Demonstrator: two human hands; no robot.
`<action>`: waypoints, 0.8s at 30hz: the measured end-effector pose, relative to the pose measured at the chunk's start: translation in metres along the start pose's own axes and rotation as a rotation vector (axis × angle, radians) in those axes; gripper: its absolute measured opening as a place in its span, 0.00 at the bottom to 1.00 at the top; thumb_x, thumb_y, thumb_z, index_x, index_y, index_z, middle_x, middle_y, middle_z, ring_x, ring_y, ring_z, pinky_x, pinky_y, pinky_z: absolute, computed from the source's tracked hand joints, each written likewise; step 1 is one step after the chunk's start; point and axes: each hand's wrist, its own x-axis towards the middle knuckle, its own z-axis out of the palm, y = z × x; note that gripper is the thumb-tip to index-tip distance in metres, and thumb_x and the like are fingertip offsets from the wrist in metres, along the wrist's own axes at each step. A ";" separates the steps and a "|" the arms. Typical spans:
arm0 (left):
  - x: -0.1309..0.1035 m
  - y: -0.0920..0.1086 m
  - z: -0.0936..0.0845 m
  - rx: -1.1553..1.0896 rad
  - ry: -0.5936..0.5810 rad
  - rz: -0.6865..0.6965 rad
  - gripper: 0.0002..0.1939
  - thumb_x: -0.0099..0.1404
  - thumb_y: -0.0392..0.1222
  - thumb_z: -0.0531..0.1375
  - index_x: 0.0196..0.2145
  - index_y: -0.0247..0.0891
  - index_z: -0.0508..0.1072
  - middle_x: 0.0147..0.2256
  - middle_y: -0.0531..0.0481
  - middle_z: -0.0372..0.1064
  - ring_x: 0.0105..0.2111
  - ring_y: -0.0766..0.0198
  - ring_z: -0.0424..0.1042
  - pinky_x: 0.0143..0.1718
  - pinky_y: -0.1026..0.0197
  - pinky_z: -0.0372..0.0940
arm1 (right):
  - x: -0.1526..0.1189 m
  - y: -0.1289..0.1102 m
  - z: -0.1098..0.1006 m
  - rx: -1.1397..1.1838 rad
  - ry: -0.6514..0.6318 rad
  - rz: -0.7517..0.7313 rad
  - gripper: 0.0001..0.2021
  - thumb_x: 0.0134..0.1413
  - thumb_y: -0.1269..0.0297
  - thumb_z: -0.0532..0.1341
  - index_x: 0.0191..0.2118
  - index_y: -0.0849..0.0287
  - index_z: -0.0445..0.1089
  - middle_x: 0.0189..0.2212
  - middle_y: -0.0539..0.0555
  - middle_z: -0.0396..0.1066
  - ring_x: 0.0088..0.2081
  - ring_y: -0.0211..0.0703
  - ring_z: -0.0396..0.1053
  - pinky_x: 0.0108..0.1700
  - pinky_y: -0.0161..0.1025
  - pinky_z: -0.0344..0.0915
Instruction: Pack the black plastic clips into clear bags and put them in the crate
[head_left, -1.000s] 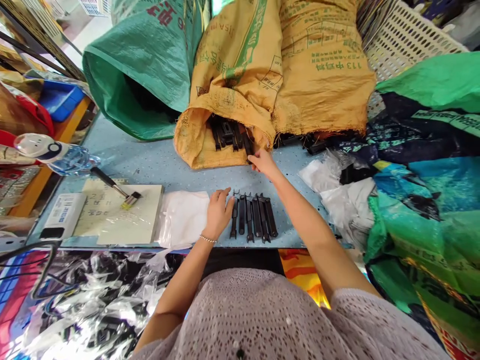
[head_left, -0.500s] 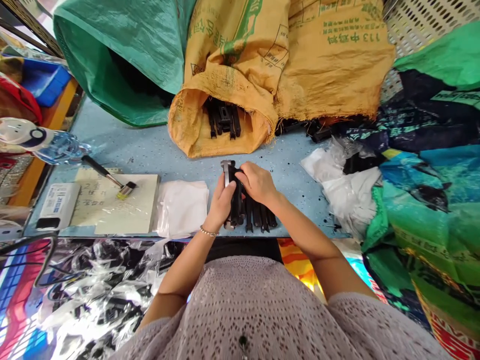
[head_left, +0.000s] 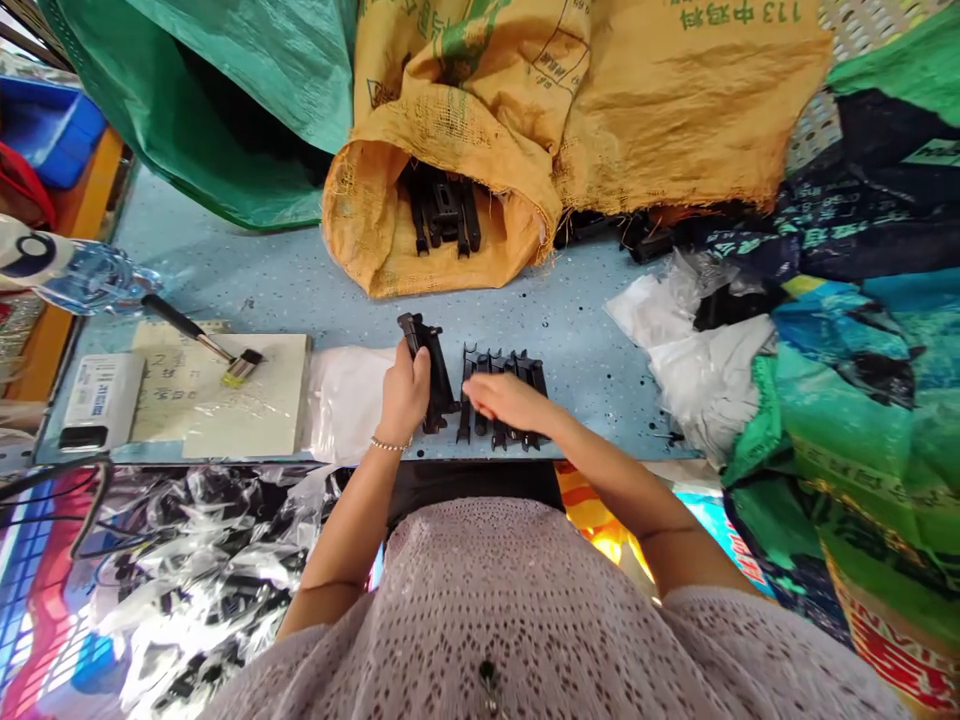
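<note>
Nearest the camera, below the counter (head_left: pixel 285 300) edge: crumpled clear plastic (head_left: pixel 187 580) at left, lilac knit top (head_left: pixel 525 620) centre. On the counter's near edge, left hand (head_left: pixel 403 392) is clenched around one black plastic part (head_left: pixel 429 370), held tilted, its far end sticking out past the knuckles. Just right of it, a row of black parts (head_left: pixel 501 385) lies side by side, roughly six, exact count hidden by the right hand (head_left: pixel 504 398), which rests flat on the row, fingers extended, gripping nothing. White folded cloth (head_left: pixel 345 395) touches the left hand's outer side. Further left: one cream board (head_left: pixel 225 400) with one brush (head_left: pixel 199 340) lying across it, one white box (head_left: pixel 94 395), one clear bottle (head_left: pixel 67 275). Right: crumpled white bags (head_left: pixel 690 350) and green-blue sacks (head_left: pixel 862 400) crowd the counter edge. Far side: one yellow sack (head_left: pixel 525 110), mouth open toward the row, more black parts inside (head_left: pixel 442 205), count unclear. One green sack (head_left: pixel 247 90) beside it at left, mouth dark.
</note>
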 end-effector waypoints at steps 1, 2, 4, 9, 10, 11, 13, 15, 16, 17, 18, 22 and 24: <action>-0.001 -0.003 0.002 0.195 -0.012 -0.027 0.24 0.75 0.53 0.50 0.59 0.35 0.67 0.32 0.42 0.77 0.32 0.50 0.78 0.38 0.53 0.69 | 0.014 0.004 -0.013 0.021 0.083 0.008 0.22 0.74 0.50 0.45 0.33 0.56 0.64 0.25 0.50 0.70 0.26 0.39 0.68 0.34 0.37 0.62; -0.003 -0.004 0.005 0.367 -0.037 -0.055 0.25 0.76 0.52 0.49 0.62 0.33 0.66 0.33 0.39 0.77 0.34 0.47 0.79 0.39 0.52 0.69 | 0.033 0.007 -0.028 0.005 0.207 0.019 0.20 0.74 0.52 0.44 0.36 0.56 0.66 0.28 0.51 0.72 0.29 0.41 0.70 0.36 0.38 0.64; -0.010 -0.004 0.016 0.594 -0.103 -0.079 0.28 0.77 0.49 0.47 0.67 0.31 0.60 0.35 0.36 0.79 0.36 0.45 0.80 0.40 0.51 0.70 | 0.080 0.011 -0.057 -0.161 0.508 0.058 0.14 0.73 0.57 0.48 0.46 0.58 0.67 0.41 0.59 0.75 0.41 0.48 0.74 0.45 0.43 0.66; -0.027 0.003 0.038 0.806 -0.191 -0.055 0.33 0.77 0.56 0.44 0.71 0.34 0.55 0.34 0.36 0.79 0.36 0.45 0.81 0.38 0.51 0.71 | 0.191 0.010 -0.112 -0.384 0.691 0.273 0.23 0.67 0.66 0.53 0.64 0.72 0.59 0.63 0.78 0.60 0.60 0.67 0.66 0.57 0.58 0.63; -0.028 0.003 0.036 0.805 -0.185 -0.047 0.33 0.77 0.57 0.44 0.71 0.34 0.55 0.34 0.36 0.79 0.36 0.45 0.81 0.38 0.51 0.72 | 0.201 0.011 -0.118 -0.359 0.675 0.317 0.22 0.68 0.67 0.51 0.62 0.72 0.60 0.61 0.79 0.62 0.59 0.67 0.67 0.56 0.58 0.63; -0.028 0.001 0.033 0.786 -0.168 -0.035 0.33 0.77 0.57 0.45 0.70 0.35 0.56 0.35 0.36 0.79 0.36 0.46 0.81 0.37 0.51 0.72 | 0.206 0.012 -0.123 -0.329 0.661 0.338 0.20 0.68 0.67 0.49 0.60 0.72 0.63 0.58 0.77 0.66 0.58 0.66 0.68 0.56 0.57 0.63; -0.024 -0.003 0.022 0.694 -0.113 0.005 0.31 0.77 0.55 0.46 0.69 0.35 0.58 0.39 0.36 0.79 0.38 0.47 0.81 0.39 0.52 0.71 | 0.203 0.018 -0.131 -0.280 0.655 0.326 0.19 0.70 0.68 0.45 0.55 0.69 0.68 0.52 0.74 0.72 0.55 0.63 0.71 0.55 0.54 0.64; -0.017 -0.006 0.013 0.565 -0.064 0.067 0.27 0.77 0.51 0.48 0.66 0.34 0.62 0.43 0.36 0.79 0.41 0.49 0.80 0.41 0.52 0.71 | 0.193 0.025 -0.134 -0.261 0.664 0.283 0.19 0.70 0.66 0.44 0.52 0.65 0.69 0.50 0.71 0.74 0.54 0.61 0.72 0.55 0.53 0.65; -0.013 -0.007 0.011 0.503 -0.049 0.105 0.25 0.77 0.50 0.49 0.65 0.34 0.64 0.45 0.37 0.78 0.42 0.50 0.80 0.43 0.52 0.71 | 0.189 0.028 -0.135 -0.261 0.668 0.266 0.18 0.71 0.65 0.44 0.52 0.65 0.69 0.50 0.70 0.74 0.54 0.61 0.72 0.54 0.53 0.65; -0.008 -0.006 0.011 0.449 -0.041 0.144 0.24 0.76 0.49 0.50 0.63 0.34 0.66 0.45 0.37 0.78 0.43 0.50 0.79 0.44 0.52 0.71 | 0.187 0.029 -0.136 -0.267 0.670 0.258 0.18 0.71 0.64 0.45 0.52 0.65 0.68 0.51 0.71 0.74 0.54 0.61 0.72 0.54 0.53 0.65; -0.005 -0.005 0.012 0.405 -0.036 0.183 0.23 0.76 0.48 0.51 0.61 0.33 0.67 0.44 0.37 0.77 0.43 0.51 0.79 0.44 0.52 0.71 | 0.187 0.029 -0.136 -0.278 0.670 0.260 0.19 0.71 0.62 0.45 0.53 0.66 0.67 0.52 0.72 0.73 0.54 0.62 0.71 0.55 0.54 0.65; -0.001 0.002 0.023 0.258 -0.009 0.307 0.19 0.74 0.47 0.55 0.57 0.36 0.72 0.39 0.42 0.77 0.40 0.55 0.77 0.44 0.54 0.71 | 0.207 0.019 -0.138 -0.330 0.630 0.269 0.24 0.70 0.55 0.48 0.57 0.72 0.65 0.53 0.77 0.71 0.54 0.66 0.71 0.54 0.57 0.65; -0.005 0.002 0.024 0.175 -0.008 0.326 0.19 0.74 0.47 0.56 0.56 0.37 0.73 0.37 0.43 0.76 0.38 0.56 0.76 0.44 0.54 0.71 | 0.215 0.011 -0.139 -0.329 0.601 0.222 0.24 0.70 0.56 0.47 0.56 0.73 0.66 0.48 0.77 0.73 0.51 0.65 0.72 0.52 0.57 0.66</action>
